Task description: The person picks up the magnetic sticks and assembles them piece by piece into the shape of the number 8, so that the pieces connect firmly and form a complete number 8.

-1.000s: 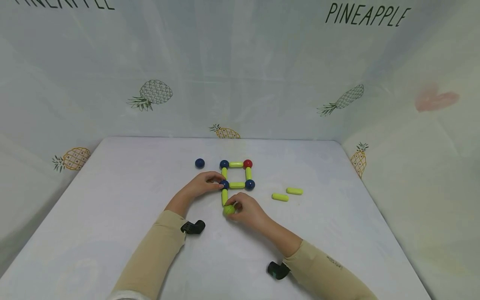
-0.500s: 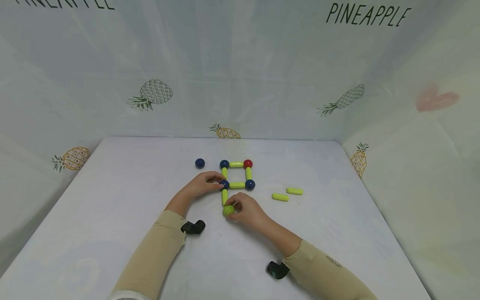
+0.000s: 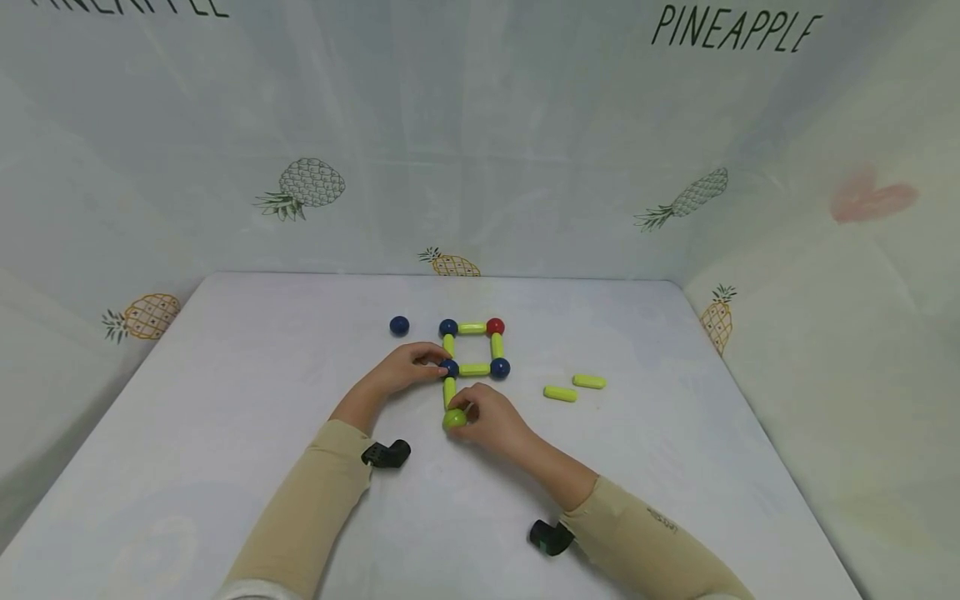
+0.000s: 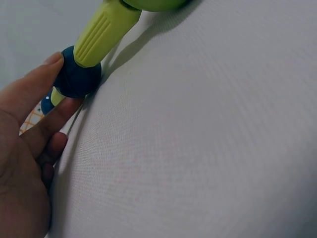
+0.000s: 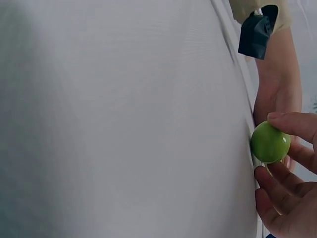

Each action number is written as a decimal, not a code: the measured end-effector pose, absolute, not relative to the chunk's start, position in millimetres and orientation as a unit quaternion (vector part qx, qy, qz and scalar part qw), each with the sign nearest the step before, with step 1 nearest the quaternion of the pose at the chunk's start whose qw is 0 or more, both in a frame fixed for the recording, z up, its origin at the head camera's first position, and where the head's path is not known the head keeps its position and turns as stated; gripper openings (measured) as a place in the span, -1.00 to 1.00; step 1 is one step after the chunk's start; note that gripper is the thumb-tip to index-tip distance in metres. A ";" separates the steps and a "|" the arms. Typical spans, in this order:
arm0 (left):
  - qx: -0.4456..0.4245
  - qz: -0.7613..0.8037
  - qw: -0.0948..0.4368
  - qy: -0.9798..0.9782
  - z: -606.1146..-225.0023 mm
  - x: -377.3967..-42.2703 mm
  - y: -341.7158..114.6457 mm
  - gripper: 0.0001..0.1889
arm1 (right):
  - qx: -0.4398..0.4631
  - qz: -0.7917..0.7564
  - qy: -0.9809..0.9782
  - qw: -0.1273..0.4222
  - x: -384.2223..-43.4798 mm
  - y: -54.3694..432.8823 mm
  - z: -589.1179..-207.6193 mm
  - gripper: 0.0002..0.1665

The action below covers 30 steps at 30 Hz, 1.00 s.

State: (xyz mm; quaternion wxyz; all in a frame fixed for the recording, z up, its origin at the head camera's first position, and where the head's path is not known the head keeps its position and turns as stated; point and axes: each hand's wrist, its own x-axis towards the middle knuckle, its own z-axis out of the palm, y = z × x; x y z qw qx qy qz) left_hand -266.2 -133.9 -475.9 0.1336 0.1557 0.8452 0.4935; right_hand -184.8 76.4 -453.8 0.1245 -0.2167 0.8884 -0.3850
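Observation:
A square of yellow-green rods (image 3: 474,370) and balls lies on the table, with a red ball (image 3: 495,327) at its far right corner. At the near left corner my left hand (image 3: 405,369) pinches a blue ball (image 4: 77,77) between thumb and fingers. From that ball another yellow-green rod (image 4: 104,32) runs toward me. At the rod's near end, my right hand (image 3: 495,419) pinches a green ball (image 5: 270,142) between thumb and fingers. The ball meets the rod's end in the left wrist view. Fingers partly cover the blue ball in the head view.
Two loose yellow-green rods (image 3: 560,393) lie to the right of the square. One loose blue ball (image 3: 400,326) sits left of it. A pineapple-print cloth (image 3: 480,167) hangs behind the white table (image 3: 637,500).
The right hand has shifted slightly left with the green ball. The ball has turned, so its grooved side no longer shows. My left hand stays in place on the blue ball.

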 end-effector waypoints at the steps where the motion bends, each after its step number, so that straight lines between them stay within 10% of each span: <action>1: 0.155 0.494 0.135 0.845 -475.8 -266.1 -134.0 -0.69 | -0.216 -0.385 0.889 0.125 -184.8 76.3 -453.6 -0.66; 30: 0.155 0.480 0.127 0.854 -478.9 -267.7 -134.4 -0.69 | -0.212 -0.386 0.887 0.138 -185.5 72.5 -453.6 -0.65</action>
